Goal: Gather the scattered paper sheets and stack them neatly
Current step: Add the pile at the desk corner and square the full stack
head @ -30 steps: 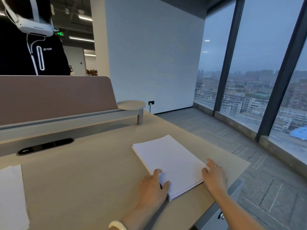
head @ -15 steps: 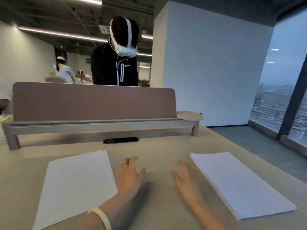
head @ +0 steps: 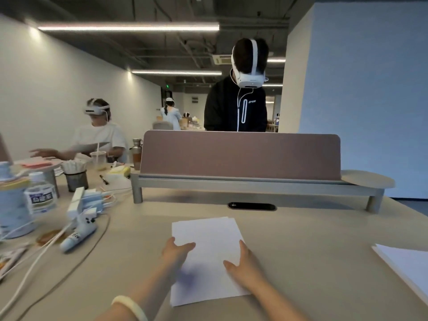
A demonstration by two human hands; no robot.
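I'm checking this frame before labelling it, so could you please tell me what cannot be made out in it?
- Head view: the paper stack at right is cut off by the frame edge, so its extent is unknown.
- How many loose sheets lie under the left hand and right hand: only offset far edges show.
- The water bottle label print: blurred.
- The desk beyond the divider panel: hidden by it.

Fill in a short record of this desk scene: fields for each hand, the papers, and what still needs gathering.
left hand: flat on sheets' left edge
right hand: flat on sheets' right edge
sheets: few, slightly offset, centre of desk
stack: far right, apart from sheets
remaining: join sheets with stack
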